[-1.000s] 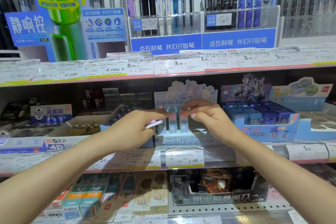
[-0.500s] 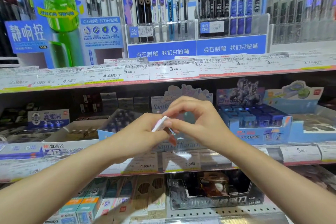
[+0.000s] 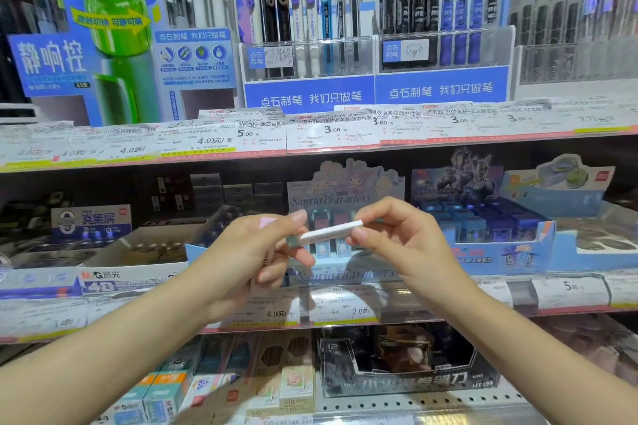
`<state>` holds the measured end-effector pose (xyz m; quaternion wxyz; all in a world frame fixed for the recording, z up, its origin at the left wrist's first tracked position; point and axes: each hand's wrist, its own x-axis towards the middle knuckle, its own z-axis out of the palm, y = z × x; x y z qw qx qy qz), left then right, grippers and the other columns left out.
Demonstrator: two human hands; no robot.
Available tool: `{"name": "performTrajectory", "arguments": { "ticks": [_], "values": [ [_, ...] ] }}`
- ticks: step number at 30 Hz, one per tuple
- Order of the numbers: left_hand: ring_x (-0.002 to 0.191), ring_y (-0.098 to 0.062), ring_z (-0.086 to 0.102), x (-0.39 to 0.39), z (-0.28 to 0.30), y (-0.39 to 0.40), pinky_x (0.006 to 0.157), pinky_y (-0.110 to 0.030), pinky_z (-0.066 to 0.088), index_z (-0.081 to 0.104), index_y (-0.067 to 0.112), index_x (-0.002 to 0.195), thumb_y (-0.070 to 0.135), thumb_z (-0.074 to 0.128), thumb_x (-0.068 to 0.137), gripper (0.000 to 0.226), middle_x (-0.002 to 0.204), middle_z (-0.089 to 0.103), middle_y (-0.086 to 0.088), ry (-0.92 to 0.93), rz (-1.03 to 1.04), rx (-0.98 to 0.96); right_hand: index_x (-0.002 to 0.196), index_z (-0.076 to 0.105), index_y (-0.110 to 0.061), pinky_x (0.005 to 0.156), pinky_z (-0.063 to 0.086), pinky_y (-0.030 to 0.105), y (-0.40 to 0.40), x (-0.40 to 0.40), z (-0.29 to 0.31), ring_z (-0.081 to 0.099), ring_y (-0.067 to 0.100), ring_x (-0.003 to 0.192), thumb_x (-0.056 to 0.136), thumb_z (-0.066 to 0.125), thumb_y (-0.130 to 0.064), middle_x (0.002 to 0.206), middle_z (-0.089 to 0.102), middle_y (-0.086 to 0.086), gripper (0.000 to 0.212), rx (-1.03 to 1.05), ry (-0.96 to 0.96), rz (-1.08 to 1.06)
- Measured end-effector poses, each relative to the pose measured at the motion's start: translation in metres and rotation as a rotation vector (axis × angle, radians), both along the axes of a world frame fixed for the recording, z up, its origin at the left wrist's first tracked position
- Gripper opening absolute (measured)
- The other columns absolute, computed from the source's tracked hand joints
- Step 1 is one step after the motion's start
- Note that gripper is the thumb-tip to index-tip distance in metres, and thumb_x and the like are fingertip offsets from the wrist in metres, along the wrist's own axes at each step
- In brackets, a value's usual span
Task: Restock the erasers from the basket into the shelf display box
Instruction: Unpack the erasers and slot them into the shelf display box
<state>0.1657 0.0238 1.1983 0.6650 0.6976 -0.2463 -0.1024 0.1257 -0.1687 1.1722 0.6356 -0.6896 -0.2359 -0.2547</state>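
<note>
On the middle shelf [image 3: 345, 316], at the far left, white and blue boxes [image 3: 103, 281] lying flat. Just right of these, level with the shelf front, left hand [image 3: 248, 259], thumb on top and fingers [image 3: 297, 254] curled under, closed on the left end of a slim white eraser [image 3: 331, 233]; a pink-edged packet [image 3: 267, 221] apparently tucked in the same palm, though blurred. Eraser held nearly level, tilted up to the right, in the air in front of the pastel display box [image 3: 345, 272], not inside it. Right hand [image 3: 407, 245] pinching the eraser's other end between thumb and forefinger, other fingers folded. Behind both hands, upright rows of erasers in the display box, cartoon header card [image 3: 345, 183] above. Further right, a blue box [image 3: 500, 235] of dark blue items, touching the pastel one's side. Along the shelf edge, price tags [image 3: 569, 290].
</note>
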Motion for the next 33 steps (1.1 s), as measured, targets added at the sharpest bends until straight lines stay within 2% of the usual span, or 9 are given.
{"name": "performTrajectory", "arguments": {
  "ticks": [4, 9, 15, 17, 19, 22, 25, 28, 33],
  "values": [
    [0.030, -0.003, 0.024, 0.004, 0.000, 0.000, 0.036, -0.015, 0.020, 0.058, -0.002, 0.081, 0.002, 0.055, 0.085, 0.007, 0.043, 0.056, -0.002, 0.060, 0.015, -0.059, 0.073, 0.067, -0.017, 0.072, 0.050, 0.018, -0.001, 0.000, -0.009, 0.063, 0.010, 0.076, 0.072, 0.068, -0.003, 0.082, 0.066, -0.007, 0.014, -0.051, -0.043, 0.057],
    [0.034, -0.005, 0.029, 0.007, 0.003, 0.004, 0.038, -0.015, 0.024, 0.064, -0.003, 0.076, -0.005, 0.062, 0.081, 0.005, 0.040, 0.052, 0.004, -0.101, 0.009, 0.063, 0.088, 0.066, -0.011, 0.077, 0.051, 0.020, -0.005, -0.003, -0.001, 0.064, 0.015, 0.083, 0.072, 0.066, -0.013, 0.088, 0.068, 0.000, 0.015, -0.198, 0.082, 0.073],
    [0.037, -0.004, 0.034, 0.002, 0.004, -0.005, 0.038, -0.013, 0.027, 0.067, -0.002, 0.076, 0.004, 0.076, 0.072, 0.011, 0.058, 0.049, -0.012, -0.315, -0.052, 0.230, 0.107, 0.058, -0.009, 0.066, 0.049, 0.018, 0.002, 0.003, 0.017, 0.058, 0.010, 0.061, 0.077, 0.068, 0.003, 0.081, 0.068, 0.005, 0.034, -0.377, 0.251, 0.111],
    [0.037, -0.003, 0.034, 0.003, 0.005, -0.007, 0.039, -0.012, 0.029, 0.067, 0.000, 0.082, 0.004, 0.066, 0.082, 0.005, 0.056, 0.054, -0.006, -0.350, -0.046, 0.219, 0.112, 0.057, -0.010, 0.072, 0.050, 0.022, -0.001, 0.003, 0.023, 0.058, 0.012, 0.066, 0.077, 0.067, 0.005, 0.081, 0.066, 0.007, 0.039, -0.443, 0.265, 0.121],
    [0.039, -0.003, 0.039, 0.006, 0.004, -0.006, 0.043, -0.013, 0.033, 0.069, 0.006, 0.092, 0.011, 0.052, 0.092, 0.017, 0.056, 0.062, 0.004, -0.479, -0.015, 0.257, 0.118, 0.056, -0.017, 0.076, 0.049, 0.028, -0.008, 0.006, 0.028, 0.059, 0.014, 0.072, 0.080, 0.065, 0.003, 0.084, 0.064, 0.006, 0.044, -0.486, 0.257, 0.106],
    [0.062, -0.002, 0.059, 0.016, 0.001, 0.002, 0.061, -0.010, 0.043, 0.067, 0.016, 0.104, 0.019, 0.045, 0.096, 0.024, 0.084, 0.070, 0.010, -0.836, 0.121, 0.484, 0.119, 0.056, -0.017, 0.074, 0.048, 0.034, -0.022, 0.016, 0.033, 0.058, 0.015, 0.075, 0.083, 0.062, -0.001, 0.086, 0.060, -0.001, 0.040, -0.506, 0.174, -0.091],
    [0.100, -0.009, 0.059, 0.023, -0.002, 0.006, 0.087, -0.018, 0.043, 0.065, 0.018, 0.112, 0.030, 0.038, 0.093, 0.035, 0.107, 0.066, 0.006, -1.075, 0.089, 0.694, 0.108, 0.056, -0.030, 0.075, 0.051, 0.034, -0.031, 0.030, 0.032, 0.058, 0.019, 0.076, 0.082, 0.061, 0.001, 0.084, 0.056, -0.003, 0.041, -0.490, 0.022, -0.338],
    [0.106, -0.017, 0.056, 0.026, -0.005, 0.004, 0.090, -0.034, 0.043, 0.061, 0.024, 0.118, 0.042, 0.026, 0.086, 0.050, 0.113, 0.064, 0.003, -1.124, 0.068, 0.833, 0.107, 0.053, -0.028, 0.072, 0.050, 0.032, -0.030, 0.045, 0.022, 0.057, 0.019, 0.071, 0.083, 0.061, -0.001, 0.080, 0.053, -0.008, 0.036, -0.460, -0.048, -0.497],
    [0.102, -0.022, 0.057, 0.029, -0.004, -0.003, 0.085, -0.036, 0.046, 0.052, 0.029, 0.129, 0.047, 0.023, 0.088, 0.054, 0.112, 0.065, 0.002, -1.206, 0.105, 0.900, 0.115, 0.052, -0.016, 0.077, 0.050, 0.036, -0.024, 0.059, 0.012, 0.060, 0.026, 0.080, 0.086, 0.057, -0.002, 0.086, 0.057, 0.003, 0.032, -0.542, -0.096, -0.562]
  ]
}}
